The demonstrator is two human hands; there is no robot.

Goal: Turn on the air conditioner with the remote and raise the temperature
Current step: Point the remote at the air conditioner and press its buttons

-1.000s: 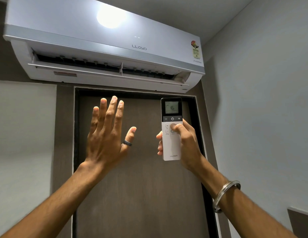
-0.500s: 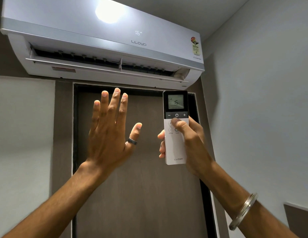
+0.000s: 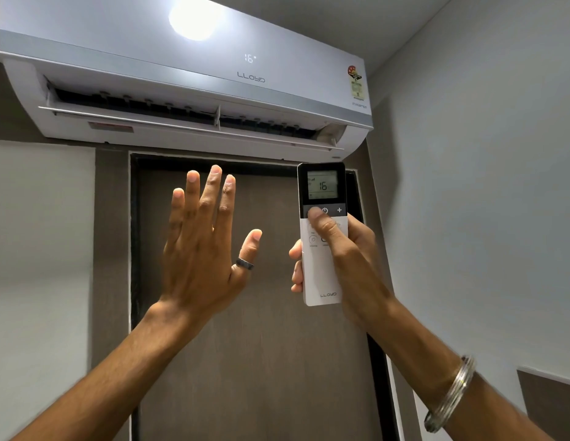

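A white wall-mounted air conditioner [image 3: 182, 74] hangs above a dark door, its flap open and its front panel showing 16. My right hand [image 3: 350, 259] grips a slim white remote [image 3: 323, 275] upright below the unit's right end. The remote's screen reads 16. My thumb lies across the dark button strip, its tip on the left end, covering the minus key; the power and plus keys stay visible. My left hand [image 3: 201, 246] is raised flat beneath the flap, fingers spread, holding nothing, a dark ring on the thumb.
A dark brown door [image 3: 252, 361] in a black frame fills the space behind both hands. A grey side wall [image 3: 484, 218] runs close on the right, with a dark ledge [image 3: 551, 396] at its lower corner. A ceiling light reflects on the unit's casing.
The number 16 has lit up on the air conditioner's panel. My right hand raised the remote and its thumb slid from the lower buttons up to the left end of the dark strip.
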